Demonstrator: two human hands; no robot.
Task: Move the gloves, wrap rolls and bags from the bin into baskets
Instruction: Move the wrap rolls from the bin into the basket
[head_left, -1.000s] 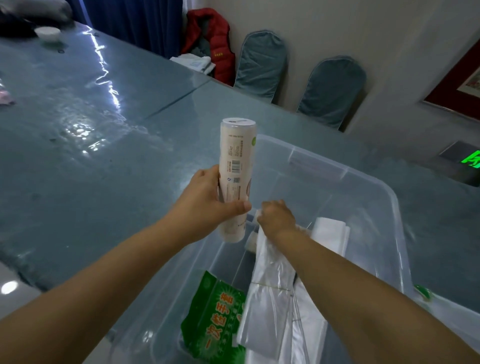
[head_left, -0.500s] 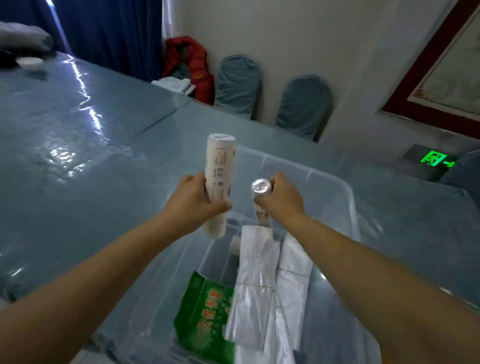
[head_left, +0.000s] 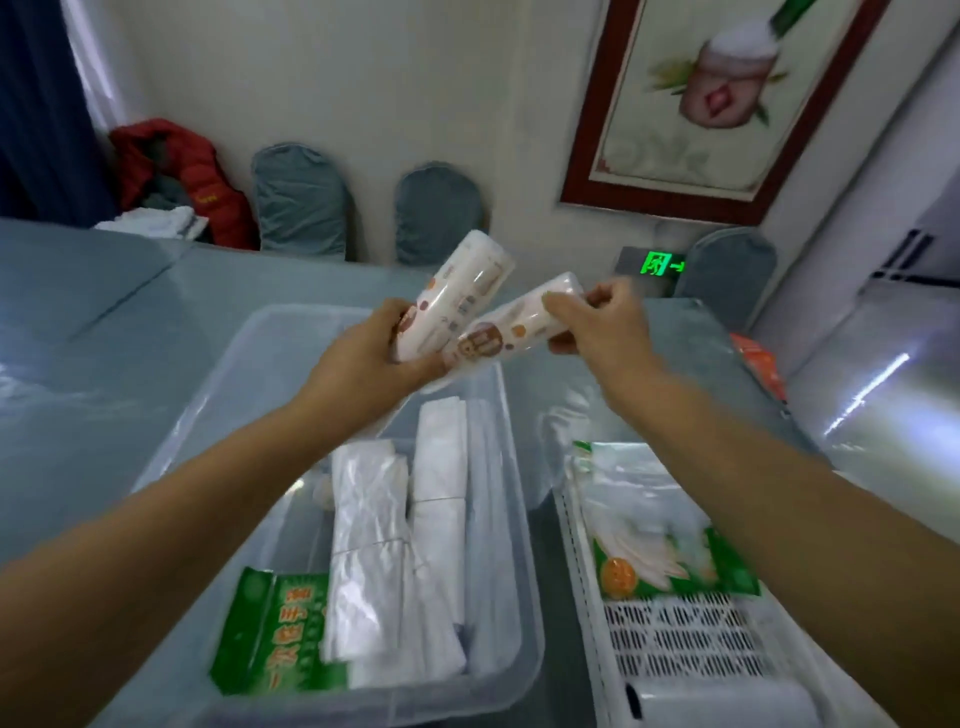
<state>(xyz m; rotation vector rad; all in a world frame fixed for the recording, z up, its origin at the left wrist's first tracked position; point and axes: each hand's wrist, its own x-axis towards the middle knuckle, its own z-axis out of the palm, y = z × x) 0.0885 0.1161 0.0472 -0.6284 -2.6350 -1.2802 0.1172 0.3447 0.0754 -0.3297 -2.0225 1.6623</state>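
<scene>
My left hand (head_left: 371, 358) grips a white wrap roll (head_left: 460, 288) tilted up to the right, above the far end of the clear plastic bin (head_left: 234, 364). My right hand (head_left: 597, 317) holds a second wrap roll (head_left: 511, 325) by its upper end; its lower end touches my left hand. Inside the bin lie folded white plastic bags (head_left: 439, 467), a clear bag bundle (head_left: 369, 540) and a green glove pack (head_left: 272, 639). Right of the bin stands a white slotted basket (head_left: 670, 639) with a green glove pack (head_left: 660, 545) in it.
The bin and basket rest on a grey-blue table (head_left: 104, 364). An orange packet (head_left: 758, 358) lies at the table's right edge. Covered chairs (head_left: 301, 202) and a red jacket (head_left: 182, 171) line the far wall.
The view swung right, revealing the basket. My right hand lifted a second roll out of the bin, and both rolls now tilt together above the bin's far end.
</scene>
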